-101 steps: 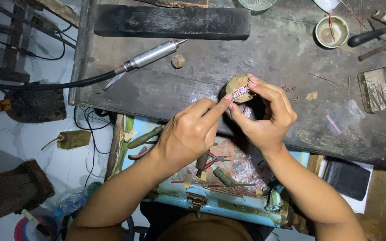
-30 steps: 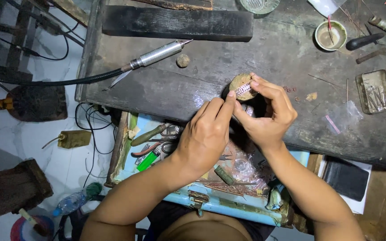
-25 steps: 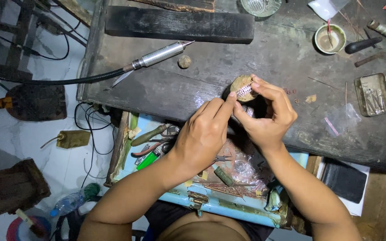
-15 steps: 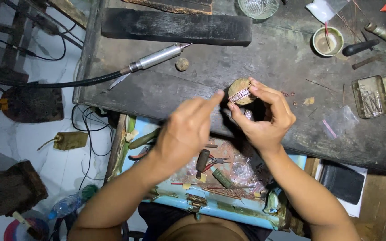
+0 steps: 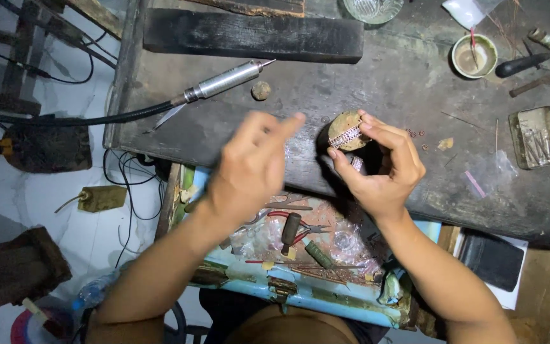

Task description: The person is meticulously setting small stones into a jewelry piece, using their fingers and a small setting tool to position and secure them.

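Your left hand (image 5: 249, 169) has pulled back from the brown lump (image 5: 345, 130) — fingers loosely curled, blurred, holding nothing. Your right hand (image 5: 383, 169) pinches the lump, a sparkling strip across it — just right of frame centre, above the dark workbench (image 5: 415, 83).

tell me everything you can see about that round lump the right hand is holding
The lump is a small rounded tan ball, dull and waxy-looking. A strip of tiny sparkling stones runs slantwise across its face. The right hand pinches it between fingertips above and thumb below, just above the dark bench. The left hand, blurred, is apart from it.
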